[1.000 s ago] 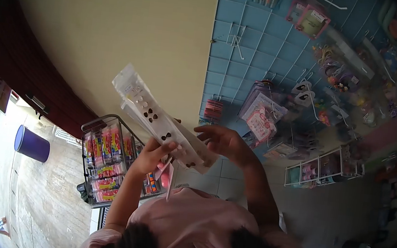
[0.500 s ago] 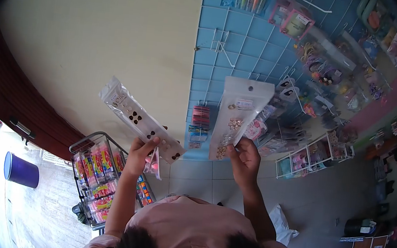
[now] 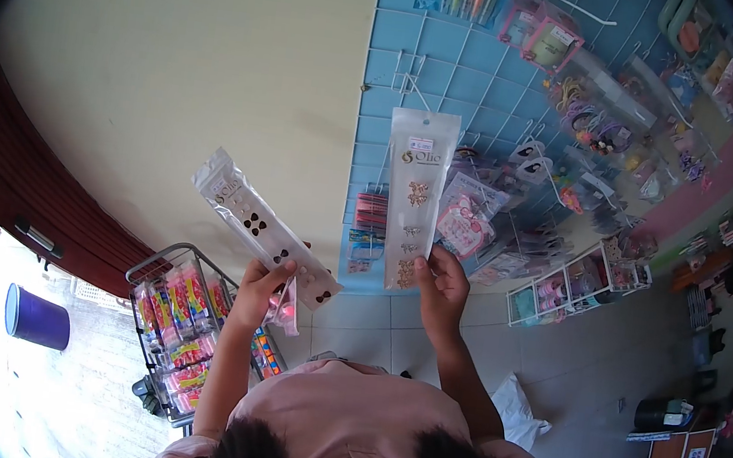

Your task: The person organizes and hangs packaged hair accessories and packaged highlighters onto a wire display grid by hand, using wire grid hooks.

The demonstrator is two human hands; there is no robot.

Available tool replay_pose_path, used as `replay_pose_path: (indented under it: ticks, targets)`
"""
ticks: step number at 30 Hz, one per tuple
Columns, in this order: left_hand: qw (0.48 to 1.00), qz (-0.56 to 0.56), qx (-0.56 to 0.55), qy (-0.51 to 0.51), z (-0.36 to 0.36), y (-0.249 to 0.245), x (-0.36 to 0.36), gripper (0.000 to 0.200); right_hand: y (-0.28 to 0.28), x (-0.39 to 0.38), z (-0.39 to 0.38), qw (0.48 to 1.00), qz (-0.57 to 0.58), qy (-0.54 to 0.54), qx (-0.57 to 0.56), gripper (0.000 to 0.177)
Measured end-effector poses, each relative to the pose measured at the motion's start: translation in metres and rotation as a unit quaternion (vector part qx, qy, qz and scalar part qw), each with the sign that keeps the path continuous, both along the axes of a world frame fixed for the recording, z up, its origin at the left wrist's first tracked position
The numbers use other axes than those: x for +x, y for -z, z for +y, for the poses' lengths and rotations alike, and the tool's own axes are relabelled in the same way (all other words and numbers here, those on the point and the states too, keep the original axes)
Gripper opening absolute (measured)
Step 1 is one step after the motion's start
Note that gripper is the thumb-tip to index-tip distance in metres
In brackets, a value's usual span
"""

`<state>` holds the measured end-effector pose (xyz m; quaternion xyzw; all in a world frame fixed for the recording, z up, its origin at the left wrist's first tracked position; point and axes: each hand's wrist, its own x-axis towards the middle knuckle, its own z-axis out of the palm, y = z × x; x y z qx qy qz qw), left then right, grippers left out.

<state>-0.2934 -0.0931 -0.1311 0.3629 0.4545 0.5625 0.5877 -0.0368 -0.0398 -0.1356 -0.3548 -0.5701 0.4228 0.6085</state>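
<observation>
My left hand is closed on a long packet of brooch-like ornaments, dark heart and bow shapes on white card, tilted down to the right. Beneath those fingers hangs a small clear bag with pink round pieces, apparently in the same grip. My right hand pinches the lower right edge of another ornament packet, nearly upright in front of the wire grid. It carries gold and silver bow-like pieces, an "Olio" print and a price sticker.
A blue-backed wire grid with hooks bears hanging accessories and pens. Low at right is a white wire basket. A dark rack of colourful packets stands at left, a purple bin beyond it. A white plastic bag lies on the floor.
My right hand has turned its packet more upright and raised it slightly leftward, so its front faces me and the print shows. The left-hand packet has shifted only slightly.
</observation>
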Motion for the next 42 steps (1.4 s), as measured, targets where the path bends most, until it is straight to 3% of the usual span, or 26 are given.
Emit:
replay_pose_path:
  ticks: [10, 14, 16, 19, 22, 25, 26, 28, 29, 31, 34, 35, 39, 42]
  targets:
    - [1.0, 0.018, 0.001, -0.012, 0.0, 0.002, 0.004, 0.035, 0.009, -0.013, 0.006, 0.999, 0.015, 0.009, -0.029, 0.025]
    - [1.0, 0.015, -0.011, 0.015, 0.001, 0.006, 0.006, 0.034, 0.029, -0.027, 0.063, 0.999, -0.002, 0.029, 0.013, 0.023]
    - [0.999, 0.021, -0.018, 0.023, 0.001, 0.004, 0.009, 0.033, 0.033, -0.038, 0.096, 0.999, 0.042, 0.009, 0.012, 0.024]
    - [0.998, 0.031, -0.016, 0.053, 0.0, 0.001, 0.012, 0.033, 0.058, -0.045, 0.136, 0.999, -0.016, 0.028, 0.007, 0.028]
    - [0.996, 0.057, -0.013, 0.07, 0.0, 0.001, 0.015, 0.031, 0.063, -0.059, 0.116, 0.981, 0.009, 0.179, 0.079, 0.034]
    - [0.991, 0.036, -0.003, 0.129, 0.003, 0.015, 0.015, 0.031, 0.05, -0.055, 0.067, 0.99, -0.051, 0.126, 0.045, 0.039]
    - [0.983, 0.065, -0.01, 0.169, 0.004, 0.013, 0.015, 0.03, 0.034, -0.055, 0.053, 1.0, -0.022, 0.003, -0.011, 0.037]
    - [0.96, 0.123, -0.028, 0.251, 0.006, 0.009, 0.018, 0.027, 0.004, -0.053, 0.026, 0.962, 0.038, -0.237, -0.127, 0.034]
    - [0.96, 0.111, -0.002, 0.257, 0.006, 0.013, 0.027, 0.027, 0.002, -0.052, 0.02, 0.962, 0.004, -0.248, -0.111, 0.031]
    - [0.945, 0.107, -0.051, 0.303, 0.006, 0.006, 0.032, 0.03, -0.002, -0.051, 0.012, 0.958, -0.065, -0.269, -0.074, 0.027]
    - [0.946, 0.09, -0.037, 0.309, 0.008, 0.002, 0.037, 0.046, -0.023, -0.046, 0.003, 0.992, -0.04, -0.112, 0.034, 0.022]
    - [0.95, 0.082, -0.028, 0.3, 0.008, 0.0, 0.036, 0.05, -0.027, -0.047, 0.004, 0.995, 0.025, -0.09, 0.036, 0.021]
    - [0.955, 0.106, -0.035, 0.274, 0.016, 0.021, 0.033, 0.065, -0.044, -0.036, 0.021, 0.995, 0.042, -0.022, 0.092, 0.019]
    - [0.967, 0.107, -0.121, 0.198, 0.017, 0.022, 0.032, 0.069, -0.051, -0.033, 0.031, 0.993, 0.042, -0.017, 0.105, 0.019]
